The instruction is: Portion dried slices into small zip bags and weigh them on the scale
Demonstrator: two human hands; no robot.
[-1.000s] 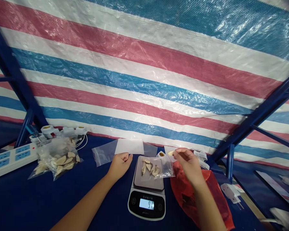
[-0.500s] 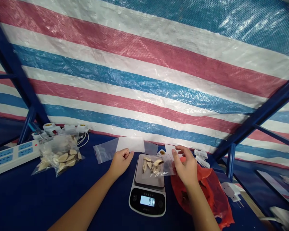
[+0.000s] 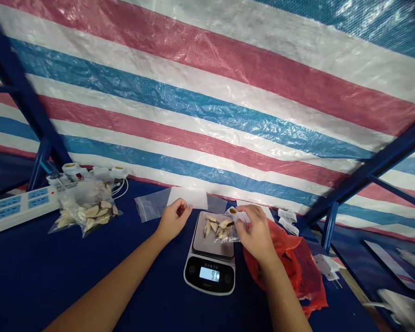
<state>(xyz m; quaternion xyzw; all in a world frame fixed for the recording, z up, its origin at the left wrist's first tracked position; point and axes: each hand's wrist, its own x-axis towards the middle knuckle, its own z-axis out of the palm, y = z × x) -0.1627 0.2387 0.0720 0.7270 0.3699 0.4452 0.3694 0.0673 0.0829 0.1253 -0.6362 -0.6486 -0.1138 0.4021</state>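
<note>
A digital kitchen scale (image 3: pixel 209 274) stands in front of me, its lit display reading 9.1. On its platform lies a small clear zip bag (image 3: pixel 231 239) with several pale dried slices (image 3: pixel 213 226) in it. My right hand (image 3: pixel 257 233) is at the bag's right end, thumb and fingers closed around its edge. To the left of the scale, my left hand (image 3: pixel 174 219) rests with curled fingers and nothing visible in them. Just behind it are a white paper (image 3: pixel 188 196) and a flat clear zip bag (image 3: pixel 150 205).
Filled clear bags of slices (image 3: pixel 97 212) lie at the left beside a white power strip (image 3: pixel 20 207). A red plastic bag (image 3: pixel 297 263) is under and beside my right forearm. Small white packets (image 3: pixel 288 221) and a white plug (image 3: pixel 327 266) lie at the right. Striped sheeting (image 3: pixel 193 101) hangs behind.
My right hand has moved left and its fingers have closed in on the zip bag's edge. My left hand stays beside the scale. The view has tilted slightly; the reading is unchanged.
</note>
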